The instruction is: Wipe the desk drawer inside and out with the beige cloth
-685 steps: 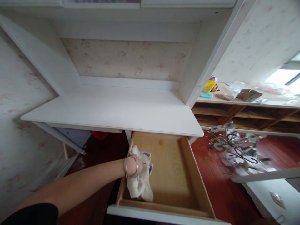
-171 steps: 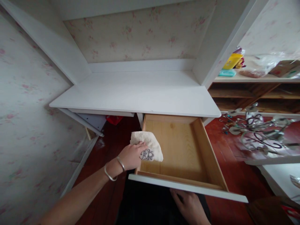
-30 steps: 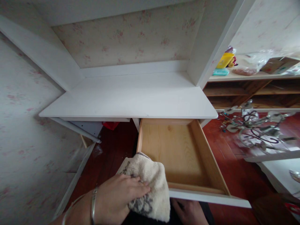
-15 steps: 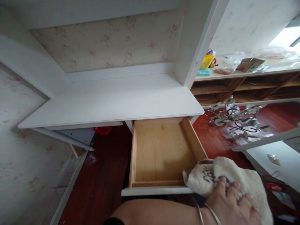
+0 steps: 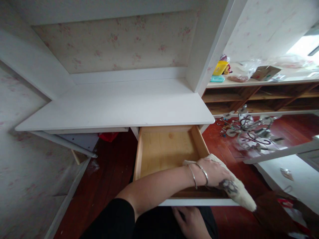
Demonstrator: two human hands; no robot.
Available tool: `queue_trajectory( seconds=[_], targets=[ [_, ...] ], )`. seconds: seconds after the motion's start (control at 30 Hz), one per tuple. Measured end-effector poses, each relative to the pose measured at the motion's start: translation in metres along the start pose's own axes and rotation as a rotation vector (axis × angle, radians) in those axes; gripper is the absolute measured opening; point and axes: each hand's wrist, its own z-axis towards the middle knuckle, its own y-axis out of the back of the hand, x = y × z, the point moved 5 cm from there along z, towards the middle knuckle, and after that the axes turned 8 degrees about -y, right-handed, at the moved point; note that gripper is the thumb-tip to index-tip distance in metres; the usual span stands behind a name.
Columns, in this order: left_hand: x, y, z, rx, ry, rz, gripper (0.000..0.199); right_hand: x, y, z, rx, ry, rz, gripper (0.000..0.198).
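1. Cream terry cloth (image 5: pixel 236 192) with a dark print, soft and light, bunches under left hand (image 5: pixel 214 172) pressing it on pale wooden drawer's (image 5: pixel 164 149) right wall
2. Right hand (image 5: pixel 190 222) below the grip, clasp unclear

white desk top (image 5: pixel 119 106) | chandelier (image 5: pixel 249 134) on red floor | yellow box (image 5: pixel 220 67) on shelf

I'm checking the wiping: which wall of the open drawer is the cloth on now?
The right wall. The left hand presses the cloth over its near end, draped outward; the left wall is bare.
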Motion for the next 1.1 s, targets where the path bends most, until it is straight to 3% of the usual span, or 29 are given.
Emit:
queue_trajectory(
  seconds=[0.13,0.27,0.37,0.43,0.57,0.7,0.87,0.93,1.0,1.1],
  targets=[
    [0.052,0.012,0.004,-0.082,0.102,0.160,0.035,0.001,0.003,-0.007,-0.042,-0.005,0.023,0.048],
    [0.094,0.047,0.000,-0.228,0.261,0.401,0.032,-0.001,-0.001,-0.007,-0.089,-0.005,0.016,0.055],
    [0.099,0.070,-0.007,-0.420,0.338,0.557,0.035,-0.005,-0.005,-0.006,-0.101,0.005,0.018,0.057],
    [0.089,0.069,-0.011,-0.498,0.289,0.634,0.037,-0.009,-0.009,-0.006,-0.113,0.013,0.026,0.055],
    [0.064,0.023,-0.014,-0.368,0.075,0.623,0.042,-0.014,-0.013,-0.005,-0.140,0.053,0.038,0.053],
    [0.074,-0.011,-0.015,-0.221,0.078,0.542,0.042,-0.012,-0.012,-0.004,-0.086,0.037,0.040,0.055],
    [0.119,0.003,-0.010,-0.158,0.215,0.450,0.045,-0.007,-0.005,-0.004,-0.080,-0.002,0.046,0.053],
    [0.126,0.010,-0.007,-0.151,0.248,0.396,0.047,-0.007,-0.004,-0.005,-0.082,-0.011,0.058,0.053],
    [0.120,0.013,-0.004,-0.156,0.271,0.346,0.045,-0.008,-0.004,-0.005,-0.076,-0.014,0.065,0.053],
    [0.089,0.012,0.003,-0.144,0.261,0.249,0.039,-0.008,-0.005,-0.004,-0.066,0.003,0.052,0.050]
  ],
)
